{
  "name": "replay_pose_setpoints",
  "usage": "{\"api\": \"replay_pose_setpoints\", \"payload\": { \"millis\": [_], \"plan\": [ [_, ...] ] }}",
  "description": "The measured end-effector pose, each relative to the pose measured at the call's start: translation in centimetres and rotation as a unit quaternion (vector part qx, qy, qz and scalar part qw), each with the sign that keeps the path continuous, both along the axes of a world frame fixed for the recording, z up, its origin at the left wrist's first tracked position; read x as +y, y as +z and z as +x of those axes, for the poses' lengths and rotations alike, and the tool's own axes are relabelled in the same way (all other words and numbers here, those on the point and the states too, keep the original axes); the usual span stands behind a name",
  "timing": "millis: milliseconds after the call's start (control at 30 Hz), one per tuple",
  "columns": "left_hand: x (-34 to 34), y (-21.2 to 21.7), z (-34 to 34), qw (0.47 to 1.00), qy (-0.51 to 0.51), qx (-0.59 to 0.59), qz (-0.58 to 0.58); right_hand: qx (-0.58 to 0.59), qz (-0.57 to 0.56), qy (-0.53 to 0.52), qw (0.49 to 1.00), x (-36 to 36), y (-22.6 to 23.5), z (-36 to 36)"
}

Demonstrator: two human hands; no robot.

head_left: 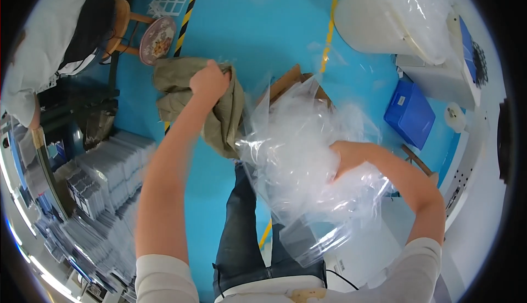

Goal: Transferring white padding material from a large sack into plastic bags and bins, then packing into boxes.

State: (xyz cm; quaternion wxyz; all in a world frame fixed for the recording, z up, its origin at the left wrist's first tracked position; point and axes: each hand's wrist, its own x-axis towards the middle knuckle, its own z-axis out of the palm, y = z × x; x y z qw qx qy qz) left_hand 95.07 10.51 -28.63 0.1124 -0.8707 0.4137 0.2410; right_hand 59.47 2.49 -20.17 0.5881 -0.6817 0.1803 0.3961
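Note:
My left hand (210, 81) is closed on the upper edge of a crumpled khaki cloth (181, 78), which hangs in loose folds over the blue floor. Whether the cloth is a sack or a flat piece I cannot tell. Against my right side, a big loose heap of clear plastic bags (291, 143) is gripped by my right hand (351, 157), whose fingertips sink into the film. Partly covered by the heap, an open cardboard box (285, 82) shows its brown flaps just beyond it.
Flat plastic-wrapped packs (110, 165) are stacked at left. Another person (49, 34) is at the upper left, near a wooden stool (123, 25) with a round patterned seat (157, 40). At right stand a blue bin (409, 113) and a large white tub (368, 20) topped with plastic film.

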Motion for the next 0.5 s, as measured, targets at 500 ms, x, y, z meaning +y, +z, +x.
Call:
{"api": "replay_pose_setpoints", "payload": {
  "millis": [500],
  "plan": [
    [7.0,-0.1,8.4,0.995,0.05,-0.012,-0.082,-0.008,-0.058,0.131,0.99,12.4,8.0,-4.9]
  ]
}}
